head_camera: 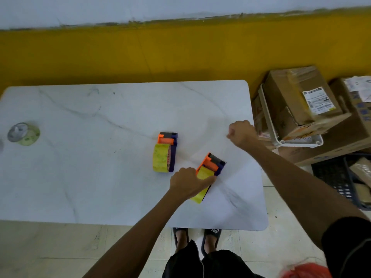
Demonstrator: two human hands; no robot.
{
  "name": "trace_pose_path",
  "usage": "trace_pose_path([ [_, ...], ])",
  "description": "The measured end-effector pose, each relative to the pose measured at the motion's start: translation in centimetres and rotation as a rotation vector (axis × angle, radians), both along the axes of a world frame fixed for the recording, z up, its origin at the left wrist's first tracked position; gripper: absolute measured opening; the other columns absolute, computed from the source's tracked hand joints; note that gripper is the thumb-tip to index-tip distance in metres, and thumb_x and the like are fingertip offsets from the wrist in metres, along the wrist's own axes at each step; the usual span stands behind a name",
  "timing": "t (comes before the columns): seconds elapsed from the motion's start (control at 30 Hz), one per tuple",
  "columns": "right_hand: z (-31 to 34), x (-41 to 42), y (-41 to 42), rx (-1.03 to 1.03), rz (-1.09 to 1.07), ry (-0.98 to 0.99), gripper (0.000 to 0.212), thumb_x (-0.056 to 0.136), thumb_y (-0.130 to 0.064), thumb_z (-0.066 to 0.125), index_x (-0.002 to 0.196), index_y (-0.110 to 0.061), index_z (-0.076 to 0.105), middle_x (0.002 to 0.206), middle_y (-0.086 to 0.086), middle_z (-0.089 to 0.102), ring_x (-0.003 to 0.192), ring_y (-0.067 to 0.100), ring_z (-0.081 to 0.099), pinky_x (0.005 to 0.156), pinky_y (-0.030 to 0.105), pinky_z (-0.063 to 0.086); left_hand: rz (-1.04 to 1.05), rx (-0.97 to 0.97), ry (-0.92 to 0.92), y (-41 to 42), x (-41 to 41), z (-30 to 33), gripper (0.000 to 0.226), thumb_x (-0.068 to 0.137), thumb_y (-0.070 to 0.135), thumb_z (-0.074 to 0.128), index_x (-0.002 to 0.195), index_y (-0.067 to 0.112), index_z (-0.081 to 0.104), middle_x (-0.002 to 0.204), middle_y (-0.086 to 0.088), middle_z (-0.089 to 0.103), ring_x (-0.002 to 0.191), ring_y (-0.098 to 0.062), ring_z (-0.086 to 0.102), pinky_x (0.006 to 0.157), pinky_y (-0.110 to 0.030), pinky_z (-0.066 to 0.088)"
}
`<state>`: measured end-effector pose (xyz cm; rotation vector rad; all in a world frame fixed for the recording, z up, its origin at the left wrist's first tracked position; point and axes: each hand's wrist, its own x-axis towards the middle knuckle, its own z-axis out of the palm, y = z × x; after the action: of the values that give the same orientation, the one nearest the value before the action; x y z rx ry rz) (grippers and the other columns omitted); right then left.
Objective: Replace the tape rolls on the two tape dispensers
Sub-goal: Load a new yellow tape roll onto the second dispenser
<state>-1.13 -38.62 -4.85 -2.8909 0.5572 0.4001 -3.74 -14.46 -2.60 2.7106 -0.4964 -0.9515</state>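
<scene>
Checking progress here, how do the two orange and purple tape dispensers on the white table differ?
The far orange and purple tape dispenser lies untouched and square to the table edge; the near orange and purple tape dispenser lies angled, gripped by the left hand. The right hand is fisted beyond it. Both carry yellow rolls.

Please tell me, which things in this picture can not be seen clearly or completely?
- Head view: the near orange-and-purple tape dispenser has its yellow roll partly covered by the left hand.
- The right hand is a closed fist; what it pinches is too thin to tell.
- The clear tape roll at the white table's left edge is blurred.
- The cardboard box label is too small to read.
</scene>
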Motion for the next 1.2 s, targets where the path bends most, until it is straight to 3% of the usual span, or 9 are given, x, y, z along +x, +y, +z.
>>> trace_pose_path([
  [0.13, -0.2, -0.1, -1.6, -0.108, -0.038, -0.043, 0.032, 0.093, -0.032, 0.055, 0.102, -0.004, 0.067, 0.103, 0.015, 0.066, 0.099, 0.035, 0.061, 0.078, 0.038, 0.051, -0.181, 0.019, -0.005, 0.5, 1.8, 0.4, 0.06, 0.067, 0.07, 0.057, 0.088, 0.014, 0.05, 0.095, -0.007, 0.061, 0.081, -0.025, 0.055, 0.064, -0.031, 0.042],
  [0.33, 0.0, -1.7, -2.8, -0.096, -0.133, -0.079, 0.029, 0.091, -0.028, 0.059, 0.093, -0.001, 0.07, 0.09, 0.016, 0.068, 0.088, 0.034, 0.064, 0.071, 0.036, 0.054, -0.46, 0.114, -0.074, -0.1, 4.3, 2.2, 0.059, 0.062, 0.046, 0.069, 0.105, 0.013, 0.046, 0.084, -0.002, 0.05, 0.077, -0.025, 0.052, 0.06, -0.031, 0.039],
  [0.57, -0.6, -3.5, -4.0, 0.016, -0.278, -0.081, 0.022, 0.09, -0.021, 0.058, 0.093, -0.003, 0.07, 0.089, 0.015, 0.071, 0.083, 0.029, 0.068, 0.068, 0.03, 0.053, -0.486, 0.001, 0.077, 0.0, 5.9, 1.1, 0.059, 0.066, 0.023, 0.074, 0.117, 0.016, 0.045, 0.113, -0.004, 0.055, 0.1, -0.026, 0.057, 0.075, -0.036, 0.052],
  [0.7, -2.0, -5.4, -4.1, 0.16, -0.447, 0.004, 0.026, 0.089, -0.026, 0.057, 0.098, -0.005, 0.071, 0.097, 0.014, 0.072, 0.094, 0.03, 0.067, 0.083, 0.037, 0.056, -0.395, -0.111, 0.084, 0.9, 7.0, 0.2, 0.047, 0.07, 0.026, 0.076, 0.105, 0.021, 0.044, 0.095, 0.001, 0.055, 0.086, -0.02, 0.057, 0.067, -0.032, 0.049],
  [0.87, -1.9, -6.3, -2.2, 0.659, -0.67, 0.007, 0.014, 0.087, -0.018, 0.065, 0.075, -0.013, 0.062, 0.077, 0.004, 0.059, 0.074, 0.018, 0.059, 0.068, 0.029, 0.049, -0.32, -0.265, 0.0, 0.8, 8.0, 2.0, 0.04, 0.072, 0.015, 0.07, 0.107, 0.015, 0.051, 0.077, 0.01, 0.047, 0.067, -0.007, 0.05, 0.049, -0.012, 0.031],
  [0.93, -0.9, -5.9, -1.8, 0.823, -0.724, 0.004, 0.015, 0.085, -0.01, 0.066, 0.073, -0.016, 0.061, 0.076, 0.002, 0.06, 0.072, 0.015, 0.058, 0.075, 0.032, 0.054, -0.331, -0.353, -0.013, 0.2, 8.8, 3.9, 0.039, 0.072, 0.012, 0.07, 0.106, 0.013, 0.052, 0.077, 0.01, 0.048, 0.069, -0.01, 0.051, 0.05, -0.01, 0.031],
  [1.03, 1.9, -4.7, -1.4, 1.146, -0.725, -0.073, 0.015, 0.087, 0.002, 0.059, 0.083, -0.013, 0.061, 0.092, 0.008, 0.062, 0.089, 0.022, 0.061, 0.093, 0.04, 0.055, -0.375, -0.472, -0.055, -1.5, 10.3, 7.6, 0.036, 0.07, 0.018, 0.073, 0.1, 0.013, 0.053, 0.082, 0.003, 0.054, 0.074, -0.015, 0.052, 0.055, -0.014, 0.033],
  [1.1, 4.2, -3.7, -1.0, 1.399, -0.658, -0.195, 0.013, 0.082, -0.008, 0.069, 0.094, -0.01, 0.062, 0.101, 0.011, 0.066, 0.096, 0.025, 0.064, 0.081, 0.032, 0.06, -0.377, -0.54, -0.076, -2.7, 11.3, 10.4, 0.036, 0.068, 0.026, 0.075, 0.096, 0.018, 0.053, 0.079, 0.003, 0.057, 0.068, -0.013, 0.053, 0.054, -0.021, 0.039],
  [1.2, 7.4, -2.4, -0.5, 1.778, -0.506, -0.343, 0.066, 0.049, -0.046, 0.09, 0.105, -0.019, 0.07, 0.103, 0.002, 0.076, 0.097, 0.02, 0.072, 0.075, 0.033, 0.062, -0.364, -0.608, -0.077, -4.0, 12.2, 14.6, 0.041, 0.061, 0.035, 0.071, 0.095, 0.026, 0.05, 0.077, 0.008, 0.056, 0.066, -0.008, 0.055, 0.05, -0.014, 0.04],
])
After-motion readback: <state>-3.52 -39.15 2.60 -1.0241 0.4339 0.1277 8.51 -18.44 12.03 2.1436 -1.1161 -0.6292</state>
